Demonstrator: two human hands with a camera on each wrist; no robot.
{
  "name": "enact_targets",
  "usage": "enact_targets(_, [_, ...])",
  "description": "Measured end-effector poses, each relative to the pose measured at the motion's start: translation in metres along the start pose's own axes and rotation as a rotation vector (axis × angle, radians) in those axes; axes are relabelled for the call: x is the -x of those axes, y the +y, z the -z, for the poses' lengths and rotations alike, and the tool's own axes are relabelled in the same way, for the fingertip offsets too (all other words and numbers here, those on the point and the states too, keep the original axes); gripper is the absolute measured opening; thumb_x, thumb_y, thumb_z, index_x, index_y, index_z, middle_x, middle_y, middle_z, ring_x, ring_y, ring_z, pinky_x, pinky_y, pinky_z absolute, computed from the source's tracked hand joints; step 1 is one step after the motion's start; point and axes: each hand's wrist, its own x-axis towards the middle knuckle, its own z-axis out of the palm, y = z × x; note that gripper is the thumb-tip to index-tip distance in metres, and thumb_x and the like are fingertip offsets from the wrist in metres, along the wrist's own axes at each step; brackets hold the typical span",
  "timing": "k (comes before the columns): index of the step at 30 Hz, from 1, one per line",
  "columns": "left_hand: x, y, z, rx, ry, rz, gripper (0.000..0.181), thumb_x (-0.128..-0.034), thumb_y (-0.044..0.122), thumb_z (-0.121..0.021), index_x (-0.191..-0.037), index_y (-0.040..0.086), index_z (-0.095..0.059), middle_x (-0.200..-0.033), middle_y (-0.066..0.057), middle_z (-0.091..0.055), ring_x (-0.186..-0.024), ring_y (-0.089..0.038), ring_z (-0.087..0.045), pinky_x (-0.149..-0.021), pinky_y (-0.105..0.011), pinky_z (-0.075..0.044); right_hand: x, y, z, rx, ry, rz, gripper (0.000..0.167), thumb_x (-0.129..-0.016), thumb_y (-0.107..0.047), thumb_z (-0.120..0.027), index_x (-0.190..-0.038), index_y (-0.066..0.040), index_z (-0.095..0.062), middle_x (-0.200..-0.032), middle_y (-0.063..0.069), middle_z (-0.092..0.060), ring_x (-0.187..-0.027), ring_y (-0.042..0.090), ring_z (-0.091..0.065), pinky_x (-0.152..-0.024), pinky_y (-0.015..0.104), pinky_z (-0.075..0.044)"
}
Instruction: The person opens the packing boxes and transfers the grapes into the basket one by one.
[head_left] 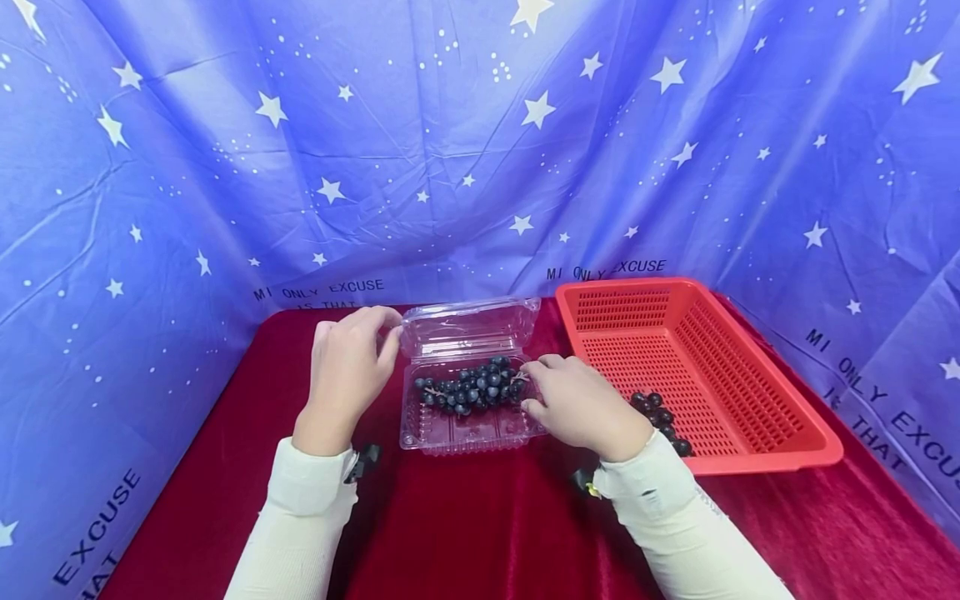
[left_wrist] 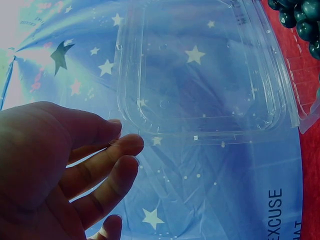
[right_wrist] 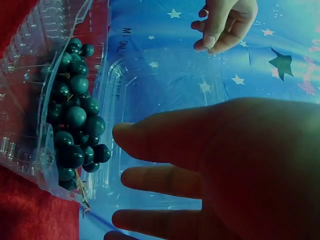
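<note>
A clear plastic clamshell box (head_left: pixel 465 435) lies on the table with its lid (head_left: pixel 471 329) raised at the back. Inside the base sits a bunch of dark grapes (head_left: pixel 474 388), its pale stem at the right end. My left hand (head_left: pixel 348 367) pinches the lid's left corner between thumb and index finger, as the left wrist view shows at the thin corner tab (left_wrist: pixel 116 142). Beside the stem end is my right hand (head_left: pixel 581 404). In the right wrist view its fingers (right_wrist: pixel 160 182) are extended and spread, apart from the grapes (right_wrist: pixel 75 116).
Right of the box stands a red slotted plastic basket (head_left: pixel 757 461), holding more dark grapes (head_left: pixel 662 423) at its near left corner, partly behind my right wrist. A dark red cloth (head_left: pixel 450 525) covers the table. Blue star-printed curtain (head_left: pixel 420 150) hangs behind and at both sides.
</note>
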Motion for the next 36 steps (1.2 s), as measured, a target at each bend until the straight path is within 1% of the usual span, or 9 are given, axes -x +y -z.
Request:
enact_targets(5, [0.0003, 0.0004, 0.0002, -0.001, -0.004, 0.002, 0.006, -0.0942, 0.015, -0.071, -0.097, 0.012, -0.076, -0.087, -0.005, -0.075, -0.075, -0.023, -0.067, -0.073, -0.046, -0.041, 0.0002, -0.0033, -0.0023, 0.022, -0.017, 0.014, 0.049, -0.094, -0.031, -0.069, -0.135, -0.005, -0.064, -0.133, 0.020, -0.064, -0.117, 0.042, -0.065, -0.102, 0.056, -0.051])
enact_targets(10, [0.0009, -0.0001, 0.0008, -0.001, -0.006, 0.005, 0.006, -0.0939, 0.015, -0.072, -0.097, 0.011, -0.076, -0.085, -0.007, -0.075, -0.074, -0.023, -0.067, -0.073, -0.046, -0.041, -0.0010, -0.0053, -0.0041, 0.036, -0.044, 0.006, 0.048, -0.096, -0.029, -0.067, -0.137, -0.005, -0.063, -0.143, 0.025, -0.059, -0.123, 0.045, -0.062, -0.105, 0.059, -0.049])
enact_targets(14, [0.0008, -0.0003, 0.0018, -0.003, -0.009, 0.009, 0.007, -0.0939, 0.015, -0.072, -0.098, 0.011, -0.076, -0.085, -0.007, -0.075, -0.074, -0.024, -0.066, -0.073, -0.046, -0.041, -0.0019, -0.0066, -0.0053, 0.044, -0.066, 0.010, 0.048, -0.096, -0.028, -0.067, -0.138, -0.006, -0.063, -0.146, 0.027, -0.056, -0.126, 0.047, -0.061, -0.106, 0.060, -0.048])
enact_targets(20, [0.0009, -0.0004, 0.0034, -0.005, -0.007, 0.009, 0.007, -0.0940, 0.015, -0.071, -0.098, 0.011, -0.076, -0.086, -0.007, -0.075, -0.073, -0.024, -0.066, -0.073, -0.046, -0.041, -0.0023, -0.0078, -0.0065, 0.058, -0.072, 0.036, 0.038, -0.094, -0.028, -0.070, -0.127, -0.008, -0.069, -0.130, 0.018, -0.066, -0.112, 0.040, -0.068, -0.093, 0.056, -0.056])
enact_targets(22, [0.0010, -0.0007, 0.0033, -0.006, -0.006, 0.009, 0.007, -0.0939, 0.015, -0.071, -0.097, 0.011, -0.076, -0.085, -0.007, -0.075, -0.073, -0.024, -0.066, -0.073, -0.046, -0.041, -0.0027, -0.0077, -0.0061, 0.053, -0.079, 0.027, 0.039, -0.094, -0.028, -0.070, -0.127, -0.007, -0.069, -0.133, 0.021, -0.064, -0.114, 0.042, -0.068, -0.095, 0.057, -0.055])
enact_targets(25, [0.0013, -0.0015, 0.0028, -0.010, -0.004, 0.008, 0.006, -0.0939, 0.014, -0.071, -0.097, 0.011, -0.075, -0.085, -0.005, -0.075, -0.073, -0.023, -0.066, -0.073, -0.046, -0.041, -0.0037, -0.0073, -0.0056, 0.041, -0.093, 0.007, 0.044, -0.094, -0.029, -0.070, -0.131, -0.006, -0.067, -0.142, 0.027, -0.058, -0.121, 0.046, -0.064, -0.101, 0.059, -0.052])
enact_targets(27, [0.0014, -0.0020, 0.0026, -0.013, -0.003, 0.008, 0.006, -0.0940, 0.015, -0.071, -0.097, 0.012, -0.075, -0.085, -0.004, -0.075, -0.074, -0.022, -0.066, -0.074, -0.046, -0.041, -0.0045, -0.0067, -0.0055, 0.037, -0.098, 0.006, 0.045, -0.094, -0.029, -0.070, -0.132, -0.007, -0.067, -0.142, 0.028, -0.058, -0.121, 0.046, -0.064, -0.102, 0.059, -0.052])
enact_targets(31, [0.0012, -0.0019, 0.0030, -0.015, -0.015, 0.016, 0.006, -0.0943, 0.015, -0.071, -0.097, 0.013, -0.075, -0.085, -0.004, -0.075, -0.075, -0.021, -0.066, -0.075, -0.046, -0.041, -0.0049, -0.0055, -0.0054, 0.037, -0.108, 0.014, 0.046, -0.093, -0.030, -0.071, -0.134, -0.007, -0.066, -0.135, 0.023, -0.062, -0.114, 0.041, -0.068, -0.095, 0.057, -0.055])
enact_targets(36, [0.0001, -0.0012, 0.0023, -0.018, -0.032, 0.019, 0.007, -0.0952, 0.017, -0.070, -0.099, 0.013, -0.075, -0.087, -0.003, -0.075, -0.076, -0.021, -0.067, -0.075, -0.045, -0.041, -0.0042, -0.0052, -0.0033, 0.009, -0.135, -0.013, 0.049, -0.094, -0.029, -0.070, -0.136, -0.005, -0.063, -0.136, 0.022, -0.061, -0.114, 0.041, -0.068, -0.094, 0.058, -0.055])
